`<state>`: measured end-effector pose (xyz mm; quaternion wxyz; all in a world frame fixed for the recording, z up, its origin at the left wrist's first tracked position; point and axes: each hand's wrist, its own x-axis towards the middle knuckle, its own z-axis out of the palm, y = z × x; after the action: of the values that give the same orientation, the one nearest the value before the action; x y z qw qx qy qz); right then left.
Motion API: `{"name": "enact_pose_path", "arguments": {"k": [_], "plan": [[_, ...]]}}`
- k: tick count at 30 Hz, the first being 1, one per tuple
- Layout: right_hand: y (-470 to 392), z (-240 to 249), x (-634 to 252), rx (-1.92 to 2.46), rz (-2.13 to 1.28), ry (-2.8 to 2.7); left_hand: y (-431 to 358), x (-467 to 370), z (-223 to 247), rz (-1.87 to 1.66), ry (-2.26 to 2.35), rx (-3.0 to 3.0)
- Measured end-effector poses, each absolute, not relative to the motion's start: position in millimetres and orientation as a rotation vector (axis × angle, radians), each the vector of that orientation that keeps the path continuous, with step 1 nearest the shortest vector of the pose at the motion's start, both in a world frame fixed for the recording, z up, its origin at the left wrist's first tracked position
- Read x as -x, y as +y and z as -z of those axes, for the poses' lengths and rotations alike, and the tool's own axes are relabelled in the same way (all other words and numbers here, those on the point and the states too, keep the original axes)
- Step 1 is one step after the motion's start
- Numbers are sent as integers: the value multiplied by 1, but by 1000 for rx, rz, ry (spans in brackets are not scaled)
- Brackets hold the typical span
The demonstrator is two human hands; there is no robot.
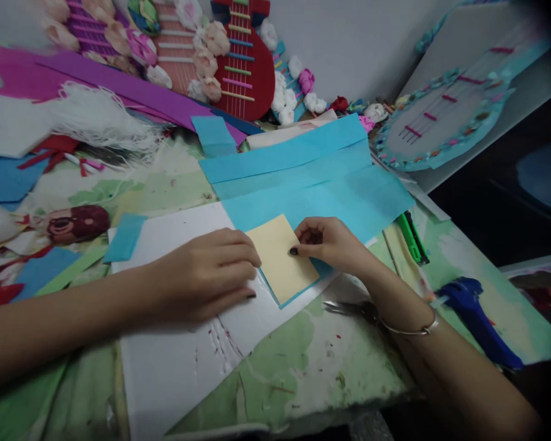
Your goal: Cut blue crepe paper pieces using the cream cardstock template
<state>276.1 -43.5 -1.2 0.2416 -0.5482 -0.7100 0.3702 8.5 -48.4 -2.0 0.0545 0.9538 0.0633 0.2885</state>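
A cream paper rectangle (282,260) lies on white board and light blue paper, with a thin blue border along its lower edges. My right hand (333,245) grips its right side, thumb on top and the other fingers curled at the edge. Beside its left edge is my left hand (211,275), fingers loosely stretched and holding nothing visible. Beneath that hand is the white board (165,380), marked with cuts and small red bits. Behind the cream piece spreads a creased light blue paper sheet (298,177).
Scissors (349,308) lie under my right wrist. A green cutter (413,239) and blue glue gun (480,321) are at the right. Paper instruments, including a red guitar (245,67), stand along the wall. Paper scraps and white strings (105,119) crowd the left.
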Motion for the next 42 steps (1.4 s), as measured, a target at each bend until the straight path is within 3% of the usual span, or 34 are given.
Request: {"name": "enact_pose_path", "arguments": {"k": [7,19,42], "plan": [[-43,1,-275,1521,-967,-1867,-69,-20,5,-661,3,-2917],[-39,-2,-271,1511,-1183,-1526,-69,-18,6,-456,24,-2997],[-40,0,-282,1471,-1024,-1856,-76,-21,-12,-445,-124,-3000]]}}
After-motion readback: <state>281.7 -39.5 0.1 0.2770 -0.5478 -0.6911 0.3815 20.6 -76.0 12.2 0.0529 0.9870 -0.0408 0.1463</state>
